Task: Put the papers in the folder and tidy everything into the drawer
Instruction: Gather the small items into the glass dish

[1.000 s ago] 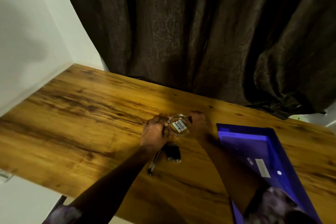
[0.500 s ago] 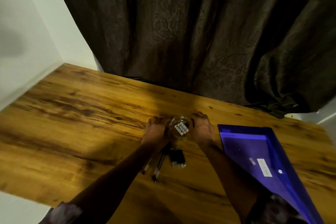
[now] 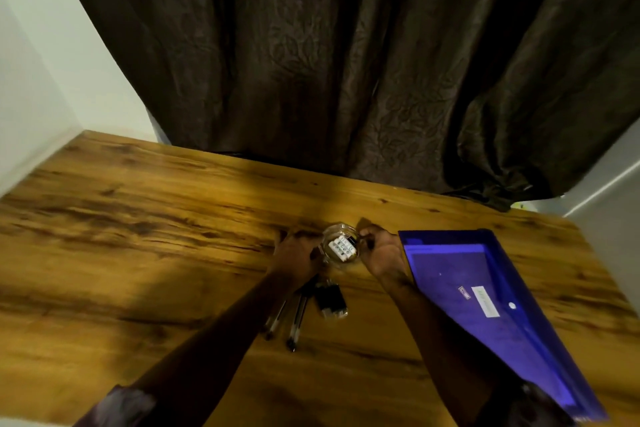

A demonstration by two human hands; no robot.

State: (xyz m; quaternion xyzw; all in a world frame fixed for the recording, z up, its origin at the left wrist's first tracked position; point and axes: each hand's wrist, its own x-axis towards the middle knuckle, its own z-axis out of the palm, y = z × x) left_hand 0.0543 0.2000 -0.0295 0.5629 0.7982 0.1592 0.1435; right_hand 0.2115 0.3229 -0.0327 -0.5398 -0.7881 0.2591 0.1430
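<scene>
A small clear glass dish (image 3: 341, 246) with small white and black pieces inside sits near the middle of the wooden desk (image 3: 138, 225). My left hand (image 3: 298, 253) cups its left side and my right hand (image 3: 381, 250) grips its right side. Just below the dish lie two pens (image 3: 292, 315) and a small black object (image 3: 330, 300), partly hidden under my left forearm. A blue folder (image 3: 495, 308) lies flat on the desk at the right, with a white label on it. No drawer is in view.
A dark brown curtain (image 3: 329, 62) hangs behind the desk's far edge. A white wall (image 3: 41, 80) borders the desk on the left. The desk's near edge runs along the bottom left of the view.
The view has shifted slightly. Both hands stay around the glass dish. The pens and the black object now show more below my left hand.
</scene>
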